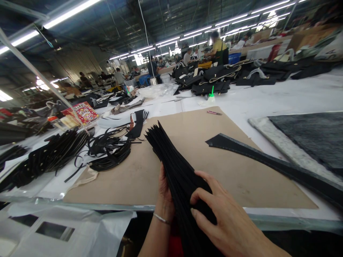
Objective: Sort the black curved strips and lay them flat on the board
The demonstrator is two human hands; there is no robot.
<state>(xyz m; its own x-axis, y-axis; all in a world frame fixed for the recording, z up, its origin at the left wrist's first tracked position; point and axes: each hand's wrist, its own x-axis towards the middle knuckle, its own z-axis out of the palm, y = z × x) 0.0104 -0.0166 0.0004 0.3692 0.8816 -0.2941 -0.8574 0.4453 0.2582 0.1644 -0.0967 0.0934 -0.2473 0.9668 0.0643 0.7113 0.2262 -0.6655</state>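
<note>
A thick fanned stack of long black strips (171, 157) runs from my lap up over the brown cardboard sheet (139, 175). My left hand (164, 194) cups the stack from its left side, fingers hidden behind it. My right hand (225, 214) lies on top of the stack, fingers curled and pressing on the strips. Both hands hold the same stack near the table's front edge.
Another long black strip pile (268, 159) lies to the right on the cardboard. Heaps of black straps (107, 150) and cords (50, 153) lie at left. A pink pen (214, 112), a green-capped bottle (211, 95) and a dark mat (316, 137) sit beyond. People work at far tables.
</note>
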